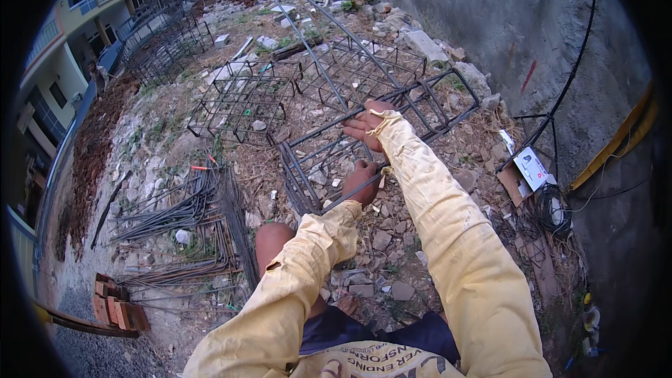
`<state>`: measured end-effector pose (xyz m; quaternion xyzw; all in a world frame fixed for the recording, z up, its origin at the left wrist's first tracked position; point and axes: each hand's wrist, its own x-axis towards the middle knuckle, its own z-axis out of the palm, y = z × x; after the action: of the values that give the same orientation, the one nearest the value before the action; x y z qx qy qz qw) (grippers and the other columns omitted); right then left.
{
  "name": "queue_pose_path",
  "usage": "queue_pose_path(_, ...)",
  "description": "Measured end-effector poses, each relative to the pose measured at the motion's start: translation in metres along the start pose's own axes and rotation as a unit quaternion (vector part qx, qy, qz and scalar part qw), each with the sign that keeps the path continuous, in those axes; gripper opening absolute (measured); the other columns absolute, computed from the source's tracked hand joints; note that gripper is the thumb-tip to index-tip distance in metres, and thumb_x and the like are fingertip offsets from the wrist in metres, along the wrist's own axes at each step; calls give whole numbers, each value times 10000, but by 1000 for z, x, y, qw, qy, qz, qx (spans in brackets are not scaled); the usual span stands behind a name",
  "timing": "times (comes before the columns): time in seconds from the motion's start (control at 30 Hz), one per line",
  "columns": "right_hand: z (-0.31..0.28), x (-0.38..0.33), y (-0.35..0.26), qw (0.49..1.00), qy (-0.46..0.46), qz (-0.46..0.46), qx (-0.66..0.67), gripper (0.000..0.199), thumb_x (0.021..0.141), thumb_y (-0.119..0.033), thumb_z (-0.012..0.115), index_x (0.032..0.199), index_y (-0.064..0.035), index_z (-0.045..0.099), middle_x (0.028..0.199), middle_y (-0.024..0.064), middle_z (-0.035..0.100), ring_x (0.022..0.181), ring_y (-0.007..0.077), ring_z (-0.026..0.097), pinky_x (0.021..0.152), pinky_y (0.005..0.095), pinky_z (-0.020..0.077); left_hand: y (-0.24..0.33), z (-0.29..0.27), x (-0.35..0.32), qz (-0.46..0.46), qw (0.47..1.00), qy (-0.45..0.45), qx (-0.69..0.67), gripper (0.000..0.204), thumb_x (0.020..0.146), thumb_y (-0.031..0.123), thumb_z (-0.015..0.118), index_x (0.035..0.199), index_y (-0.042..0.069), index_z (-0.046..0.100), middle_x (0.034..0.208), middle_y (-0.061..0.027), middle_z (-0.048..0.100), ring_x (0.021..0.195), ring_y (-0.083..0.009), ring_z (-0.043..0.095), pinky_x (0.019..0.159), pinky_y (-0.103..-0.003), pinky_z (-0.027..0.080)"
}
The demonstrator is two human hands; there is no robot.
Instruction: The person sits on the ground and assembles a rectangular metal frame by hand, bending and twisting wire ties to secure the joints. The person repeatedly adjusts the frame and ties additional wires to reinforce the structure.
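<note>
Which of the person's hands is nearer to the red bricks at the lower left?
Left. The left hand is by the steel frame, up and right of the bricks; the right hand is higher in view, farther from them.

I'm on an outdoor construction site: rebar cages (299, 180), loose steel bars (178, 215), stacked bricks (119, 308), rubble (381, 240), rough grey wall (483, 14).

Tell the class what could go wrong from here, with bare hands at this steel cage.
The bare left hand and bare right hand might be scraped or pinched by the dark, rectangular steel-bar cage. The pale-yellow fabric right cuff, ragged-edged, could snag on a bar. Uneven grey stone rubble nearby may make footing unsteady.
</note>
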<state>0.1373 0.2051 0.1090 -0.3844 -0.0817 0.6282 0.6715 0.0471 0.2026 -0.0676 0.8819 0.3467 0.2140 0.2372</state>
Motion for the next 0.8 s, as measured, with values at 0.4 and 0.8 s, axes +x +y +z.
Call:
queue_pose_path(0.4, -40, -172, -40, 945, -49, -302, -119, 439, 1070, -314, 376, 1322, 39, 443, 714, 16, 581, 819, 206, 680, 756, 377, 577, -17, 9, 2, 85, 990, -21, -110, 261, 916, 263, 620, 1118, 99, 649, 1034, -180, 578, 902, -368, 577, 799, -439, 475)
queue_pose_path(0.8, -190, -201, 12, 928, 203, -197, -243, 368, 1019, -371, 527, 1110, -18, 579, 595, -56, 321, 447, 46, 289, 425, 244, 305, 7, -9, -5, 51, 981, -55, -181, 276, 919, 288, 587, 1070, 65, 647, 1044, -185, 647, 977, -401, 627, 851, -485, 496)
